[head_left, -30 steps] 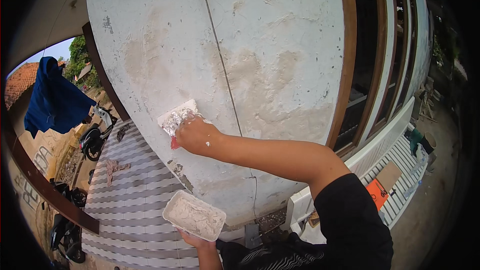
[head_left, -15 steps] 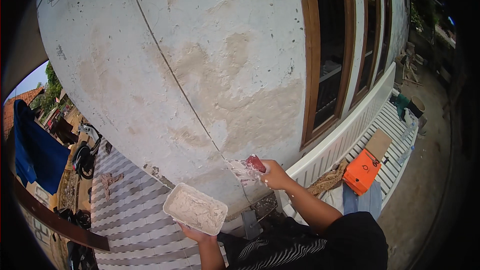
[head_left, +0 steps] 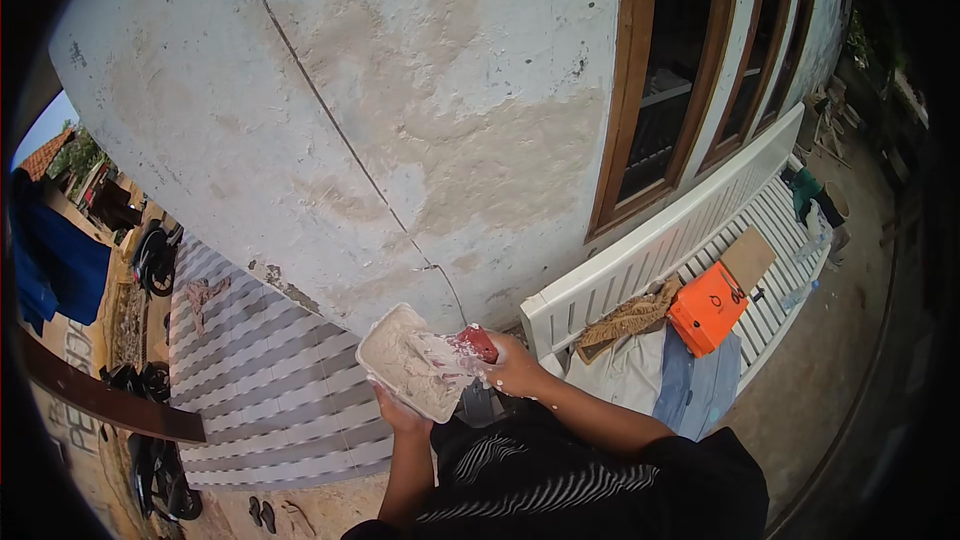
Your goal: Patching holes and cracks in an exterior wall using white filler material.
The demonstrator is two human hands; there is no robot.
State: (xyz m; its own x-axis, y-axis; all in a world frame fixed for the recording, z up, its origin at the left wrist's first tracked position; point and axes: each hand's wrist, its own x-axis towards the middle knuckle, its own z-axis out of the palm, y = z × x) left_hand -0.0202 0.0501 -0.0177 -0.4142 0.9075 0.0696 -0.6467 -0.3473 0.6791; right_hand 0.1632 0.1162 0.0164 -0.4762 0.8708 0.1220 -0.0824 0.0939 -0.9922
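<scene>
My left hand (head_left: 400,411) is closed on the near edge of a white rectangular tub (head_left: 366,361), which is tilted and holds pale putty (head_left: 398,348). In my right hand (head_left: 516,368) is a putty knife (head_left: 478,343) with a red handle, its blade smeared with putty and resting over the tub's right side. Bits of putty cling to my right fingers. Beyond both hands stands a whitish wall (head_left: 540,50) with beige patches (head_left: 500,165) and a dark line (head_left: 320,100) running down it; the tools are apart from the wall.
On the right, a white slatted bench (head_left: 650,255) carries an orange box (head_left: 708,308), a brown board (head_left: 748,258) and cloths. Wood-framed windows (head_left: 625,90) are above it. Striped floor tiles (head_left: 270,380) lie left, with black sandals (head_left: 262,514) near their edge and a blue cloth (head_left: 60,260) hanging farther left.
My right hand has brought the putty knife down and left from the wall to the tub. The tub has moved slightly right and up, and the view has shifted.
</scene>
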